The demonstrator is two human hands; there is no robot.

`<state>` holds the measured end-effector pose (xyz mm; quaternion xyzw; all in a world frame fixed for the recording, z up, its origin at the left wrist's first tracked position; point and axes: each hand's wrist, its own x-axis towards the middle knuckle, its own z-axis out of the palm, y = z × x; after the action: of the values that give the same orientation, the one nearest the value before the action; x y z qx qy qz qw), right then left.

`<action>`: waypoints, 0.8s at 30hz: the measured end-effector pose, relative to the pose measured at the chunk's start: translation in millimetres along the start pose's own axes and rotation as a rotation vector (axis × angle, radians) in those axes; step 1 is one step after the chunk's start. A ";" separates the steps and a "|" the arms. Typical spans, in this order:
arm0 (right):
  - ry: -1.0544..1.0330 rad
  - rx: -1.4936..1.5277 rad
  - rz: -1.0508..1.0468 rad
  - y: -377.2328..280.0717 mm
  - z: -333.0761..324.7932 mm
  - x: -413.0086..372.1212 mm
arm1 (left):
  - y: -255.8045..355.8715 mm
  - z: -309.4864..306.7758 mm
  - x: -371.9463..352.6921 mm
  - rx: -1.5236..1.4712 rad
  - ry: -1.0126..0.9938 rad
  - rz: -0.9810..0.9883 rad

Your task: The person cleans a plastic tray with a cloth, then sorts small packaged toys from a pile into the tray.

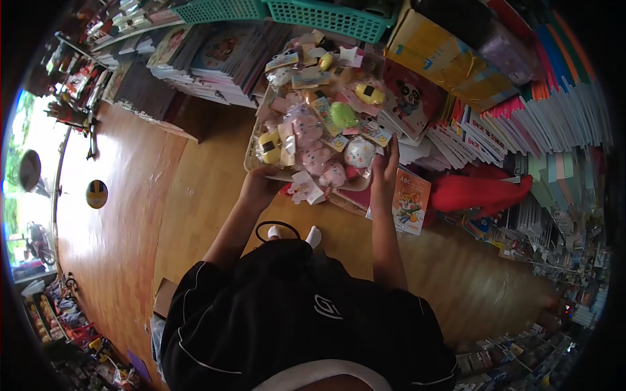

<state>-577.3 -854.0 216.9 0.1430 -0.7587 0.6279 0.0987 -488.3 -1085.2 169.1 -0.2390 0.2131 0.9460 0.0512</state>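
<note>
A pale tray [251, 151] heaped with small plastic-wrapped toys is held out before me. My left hand [262, 186] grips its near left corner, the fingers partly hidden beneath. On the right side, my right hand [386, 166] clasps the tray's edge, thumb by the packets. Among the toys are a green one [343, 115], a yellow one with a black patch [370, 93], a white speckled ball [359, 152] and several pink ones [316, 158]. Cards with printed pictures are attached to some packets.
Stacks of books [218, 62] line the far side, under teal baskets [329, 18]. A taped cardboard box [450, 58] stands at the right, near upright notebooks [521, 114]. An orange ABC book [411, 202] and red fabric [479, 193] are by my right arm. Wooden floor [195, 176] lies below.
</note>
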 end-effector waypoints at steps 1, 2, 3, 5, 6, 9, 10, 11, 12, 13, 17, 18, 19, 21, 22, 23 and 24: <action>0.008 0.005 -0.005 -4.1 0.1 2.4 | 1.9 12.9 7.0 0.041 0.009 0.002; -0.037 -0.157 -0.135 -11.1 0.8 2.1 | 1.4 14.1 21.5 0.082 -0.004 0.041; -0.083 -0.322 -0.256 -15.6 2.5 1.0 | 4.4 18.6 29.6 0.089 -0.004 0.036; -0.062 -0.372 -0.313 -16.8 11.6 10.4 | 11.4 23.4 41.6 0.061 -0.102 -0.025; -0.073 -0.485 -0.346 -18.8 13.7 14.9 | 15.3 25.2 45.7 0.083 -0.073 -0.054; -0.051 -0.654 -0.359 -18.7 29.8 36.9 | 23.6 24.7 53.6 0.156 -0.100 0.016; -0.077 -0.655 -0.356 -16.2 36.8 42.6 | 27.6 23.6 52.9 0.160 -0.112 0.004; -0.109 -0.656 -0.360 -15.7 41.6 48.7 | 31.1 23.2 53.3 0.138 -0.130 -0.023; -0.097 -0.706 -0.383 -16.8 45.7 52.8 | 35.8 23.3 56.4 0.114 -0.149 -0.047; -0.094 -0.716 -0.386 -17.6 50.8 57.3 | 41.1 24.5 58.8 0.110 -0.158 -0.050; -0.063 -0.747 -0.325 -11.0 63.2 66.3 | 54.7 22.6 63.9 0.090 -0.083 -0.059; -0.051 -0.786 -0.348 -8.5 64.1 67.5 | 57.3 19.7 65.0 0.090 -0.076 -0.086; -0.049 -0.790 -0.341 -7.5 64.8 67.8 | 60.1 17.8 65.7 0.090 -0.072 -0.110; -0.039 -0.712 -0.411 -5.8 65.6 71.8 | 63.6 17.2 67.6 0.124 -0.058 -0.073; -0.016 -0.643 -0.406 -4.5 66.6 73.6 | 64.1 17.1 66.9 0.155 -0.038 -0.033; -0.022 -0.643 -0.408 -1.0 66.6 75.9 | 63.3 17.4 65.3 0.183 -0.016 0.009; 0.003 -0.585 -0.391 3.9 65.9 76.9 | 62.8 17.5 63.4 0.172 -0.011 0.032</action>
<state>-649.0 -925.1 225.9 0.2502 -0.8646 0.3534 0.2549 -564.1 -1134.7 176.8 -0.2252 0.2969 0.9262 0.0577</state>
